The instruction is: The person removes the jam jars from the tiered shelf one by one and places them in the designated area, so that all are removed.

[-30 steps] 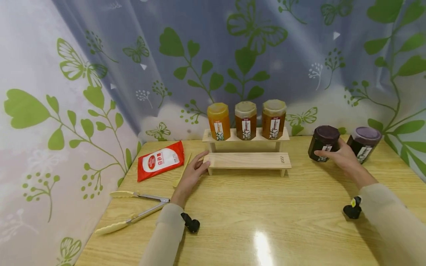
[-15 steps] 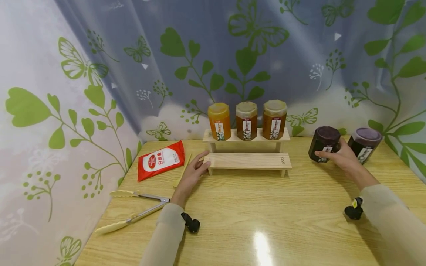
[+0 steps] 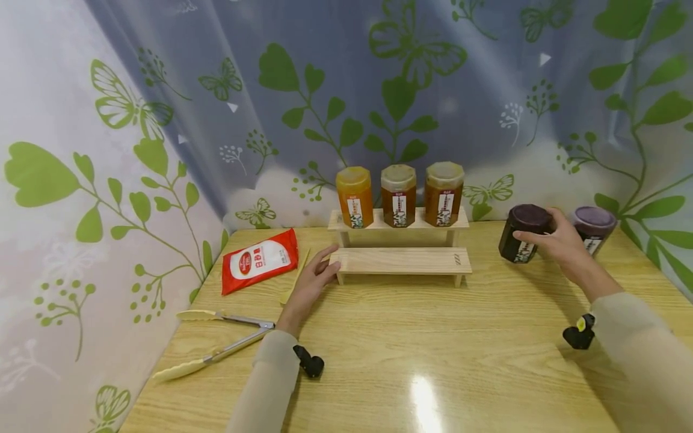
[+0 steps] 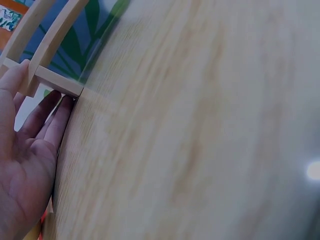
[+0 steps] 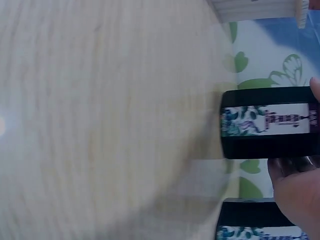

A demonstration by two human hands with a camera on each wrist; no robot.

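Right hand (image 3: 564,243) has shifted higher, fingers gripping a dark jar (image 5: 270,122); left hand (image 3: 311,285), fingers relaxed, touches the rack (image 3: 400,260); three jars (image 3: 399,198) shelved, that one and another jar (image 3: 594,224) apparently outstanding.

Cream sleeves (image 3: 267,379) are meeting black wrist cameras (image 3: 312,365); the lower-right one is showing a yellow spot (image 3: 582,323).

At the head view's right, the right hand (image 3: 557,243) partly hides the purple-lidded jar (image 3: 595,220). The left wrist view's left edge crops the left hand (image 4: 29,167); the right wrist view's right edge crops the gripped dark jar (image 5: 270,144).
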